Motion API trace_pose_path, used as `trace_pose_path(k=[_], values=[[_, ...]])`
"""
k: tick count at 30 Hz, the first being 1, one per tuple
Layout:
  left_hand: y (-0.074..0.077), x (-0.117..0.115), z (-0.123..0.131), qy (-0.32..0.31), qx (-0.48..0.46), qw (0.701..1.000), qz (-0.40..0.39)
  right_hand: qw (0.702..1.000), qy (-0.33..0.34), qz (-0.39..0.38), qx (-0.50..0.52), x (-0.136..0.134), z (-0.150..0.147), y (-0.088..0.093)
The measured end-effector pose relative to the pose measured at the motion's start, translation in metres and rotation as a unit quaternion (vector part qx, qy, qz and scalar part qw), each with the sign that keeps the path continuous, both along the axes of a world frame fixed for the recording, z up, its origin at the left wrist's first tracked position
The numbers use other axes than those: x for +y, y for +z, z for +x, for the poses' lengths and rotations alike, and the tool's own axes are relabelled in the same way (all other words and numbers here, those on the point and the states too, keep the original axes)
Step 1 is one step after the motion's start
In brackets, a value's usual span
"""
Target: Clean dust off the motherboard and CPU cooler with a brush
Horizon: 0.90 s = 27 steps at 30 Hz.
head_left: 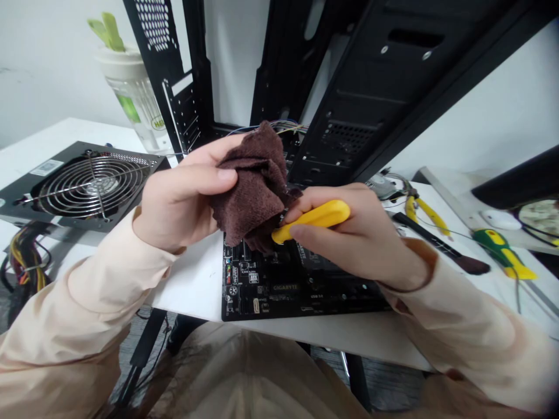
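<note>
Now in left hand (179,198): a crumpled brown terry cloth (248,186), pinched firmly between thumb and fingers, its folds bunched up.
In right hand (353,238): a yellow-handled tool (314,220), gripped closely in the curled fingers; its tip is hidden at the cloth.
Hand spacing: near each other, the cloth and tool meeting above the board.
Work piece: a black Gigabyte motherboard (301,285), lying flat on the white table (192,285) directly beneath both hands, its lower edge near the table's front edge; the cloth overlaps its upper part, contact not clear.
Behind: a black computer case (349,87), with thin coloured wires (283,126) at its base.
Table, left: a power supply unit (87,186), fan grille up, with a bundle of yellow and black cables (26,262) beside it.
Table, right: yellow-handled pliers (425,215), a dark-handled brush (437,247), a green-and-yellow screwdriver (502,253).
Background: a translucent plastic bottle (131,99) near the wall.
</note>
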State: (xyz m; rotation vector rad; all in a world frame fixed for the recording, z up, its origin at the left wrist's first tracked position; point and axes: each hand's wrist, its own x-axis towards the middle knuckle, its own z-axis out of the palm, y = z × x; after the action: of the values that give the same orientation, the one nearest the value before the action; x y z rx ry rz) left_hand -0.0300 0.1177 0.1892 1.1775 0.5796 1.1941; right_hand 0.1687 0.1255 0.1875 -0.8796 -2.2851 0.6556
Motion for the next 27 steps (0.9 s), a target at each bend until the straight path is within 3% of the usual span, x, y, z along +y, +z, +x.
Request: trace_pose_path(k=[4, 9, 15, 21, 27], values=[[-0.002, -0.001, -0.001, -0.024, -0.004, 1.000, 0.002, 1.000, 0.013, -0.003, -0.010, 0.000, 0.001, 0.002], [-0.003, 0.000, 0.001, -0.071, 0.009, 0.995, -0.063, 0.998, 0.061, -0.013, -0.027, 0.002, -0.002, -0.003], [0.000, 0.006, 0.004, -0.028, 0.009, 0.996, -0.087, 0.998, -0.003, -0.056, -0.007, 0.009, -0.006, -0.010], [-0.009, 0.010, 0.007, -0.014, -0.008, 0.997, -0.069, 0.995, -0.072, -0.072, 0.016, 0.017, -0.007, -0.018], [-0.013, 0.013, 0.009, 0.048, 0.009, 0.997, -0.062, 0.989, -0.113, -0.082, 0.044, 0.022, -0.008, -0.022]])
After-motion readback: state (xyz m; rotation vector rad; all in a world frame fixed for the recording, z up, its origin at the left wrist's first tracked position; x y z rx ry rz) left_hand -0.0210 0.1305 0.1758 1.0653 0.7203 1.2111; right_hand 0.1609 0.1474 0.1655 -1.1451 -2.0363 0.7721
